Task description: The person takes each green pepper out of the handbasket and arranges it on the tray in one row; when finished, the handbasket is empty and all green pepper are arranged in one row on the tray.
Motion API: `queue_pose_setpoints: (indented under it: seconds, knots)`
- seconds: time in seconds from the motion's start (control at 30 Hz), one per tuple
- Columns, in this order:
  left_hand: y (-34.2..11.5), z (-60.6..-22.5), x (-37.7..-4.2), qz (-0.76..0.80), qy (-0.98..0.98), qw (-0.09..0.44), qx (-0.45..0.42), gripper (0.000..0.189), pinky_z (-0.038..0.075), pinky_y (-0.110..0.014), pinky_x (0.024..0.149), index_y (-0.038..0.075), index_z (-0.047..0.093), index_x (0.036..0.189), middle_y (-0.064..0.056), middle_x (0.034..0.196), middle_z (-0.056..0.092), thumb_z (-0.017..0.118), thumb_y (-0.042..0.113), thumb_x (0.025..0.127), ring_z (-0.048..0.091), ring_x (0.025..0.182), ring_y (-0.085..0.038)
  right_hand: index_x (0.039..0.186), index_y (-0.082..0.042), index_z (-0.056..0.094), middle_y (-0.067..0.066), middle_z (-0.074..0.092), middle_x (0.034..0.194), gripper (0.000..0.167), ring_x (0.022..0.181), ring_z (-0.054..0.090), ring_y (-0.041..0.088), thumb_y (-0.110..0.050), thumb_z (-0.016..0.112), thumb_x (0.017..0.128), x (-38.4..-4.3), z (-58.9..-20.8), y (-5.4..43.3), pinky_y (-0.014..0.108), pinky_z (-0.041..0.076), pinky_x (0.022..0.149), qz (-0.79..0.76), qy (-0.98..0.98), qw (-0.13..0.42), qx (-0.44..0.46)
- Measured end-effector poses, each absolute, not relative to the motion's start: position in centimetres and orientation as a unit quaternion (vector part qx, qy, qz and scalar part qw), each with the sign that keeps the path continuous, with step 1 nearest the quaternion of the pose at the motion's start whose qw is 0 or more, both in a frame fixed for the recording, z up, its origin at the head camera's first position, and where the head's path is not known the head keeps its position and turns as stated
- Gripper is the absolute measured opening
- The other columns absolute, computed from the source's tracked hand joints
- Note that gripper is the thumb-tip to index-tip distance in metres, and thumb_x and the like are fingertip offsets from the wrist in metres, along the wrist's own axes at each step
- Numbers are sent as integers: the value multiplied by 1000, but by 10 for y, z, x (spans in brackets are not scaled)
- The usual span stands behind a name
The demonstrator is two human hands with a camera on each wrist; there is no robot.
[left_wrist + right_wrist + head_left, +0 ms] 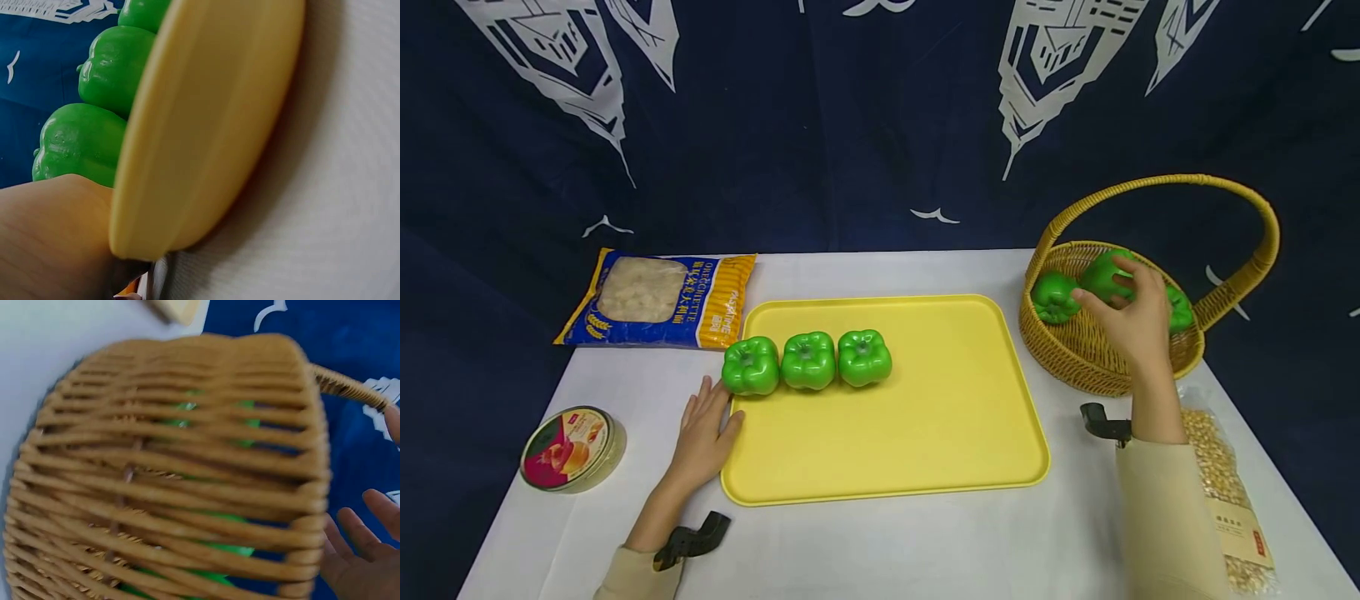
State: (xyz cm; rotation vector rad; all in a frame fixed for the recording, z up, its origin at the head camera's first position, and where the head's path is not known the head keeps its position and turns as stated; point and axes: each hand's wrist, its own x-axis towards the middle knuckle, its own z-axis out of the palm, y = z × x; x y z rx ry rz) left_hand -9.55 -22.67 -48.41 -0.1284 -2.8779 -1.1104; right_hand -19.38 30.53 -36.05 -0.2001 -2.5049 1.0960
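Observation:
My left hand [703,433] rests with straight fingers at the left edge of the yellow tray [887,442], fingertips close to the leftmost green bell pepper [750,367]. Two more bell peppers, a middle one [808,361] and a right one [865,358], complete a row along the tray's left half. At the right, my right hand [1138,329] reaches over the wicker basket [1067,362], thumb and fingers spread apart. Inside are a pepper at the left [1055,298], one at the back [1101,275] beside my fingers, and one at the right [1181,310], partly hidden by the hand.
A blue and orange pasta bag [647,292] lies behind the tray's left corner. The round can [574,450] stands at the left. A bag of yellow kernels [1213,458] lies beside my right forearm. The basket's tall handle [1165,180] arches above its rim.

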Motion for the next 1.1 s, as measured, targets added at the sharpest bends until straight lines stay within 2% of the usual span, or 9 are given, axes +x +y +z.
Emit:
queue_pose_setpoints:
  seconds: [0.17, 0.3, 0.5, 0.6, 1.1]
  knots:
    - [-227, -486, -96, -362, -931, 29, -41, 57, -3, -62, 118, -9, 28, 149, -34, 155, 24, 48, 7, 98, 2, 149, -47, 150, -8, 37, 20, 36, 148, 75, 133, 44, 41, -30, 73, 88, -204, -368, 314, 55, 44, 103, 387, -901, 188, -57]
    - [-227, -486, -95, -362, -930, 42, -46, 56, -1, -63, 117, -10, 30, 148, -35, 153, 25, 48, 7, 98, 4, 149, -48, 150, -7, 36, 24, 36, 147, 75, 133, 42, 46, -29, 72, 89, -212, -375, 317, 59, 43, 102, 386, -905, 174, -40]
    - [-227, -487, -95, -361, -930, 41, -47, 56, -2, -63, 117, -10, 30, 148, -35, 153, 25, 49, 7, 98, 4, 149, -48, 150, -6, 35, 27, 37, 147, 77, 125, 45, 49, -34, 71, 89, -220, -384, 318, 57, 46, 95, 363, -918, 152, -37]
    - [-227, -487, -96, -359, -932, 34, -43, 57, -2, -63, 117, -9, 29, 148, -34, 154, 25, 49, 7, 98, 3, 149, -47, 150, -5, 35, 27, 38, 147, 76, 123, 44, 50, -34, 71, 89, -222, -387, 317, 58, 42, 94, 358, -922, 145, -35]
    - [-227, -485, -97, -358, -933, 18, -36, 57, -4, -61, 118, -8, 29, 149, -32, 155, 24, 48, 8, 98, 1, 150, -46, 152, -5, 31, 29, 31, 152, 82, 135, 31, 53, -38, 72, 88, -234, -400, 318, 66, 30, 106, 352, -932, 79, -36]
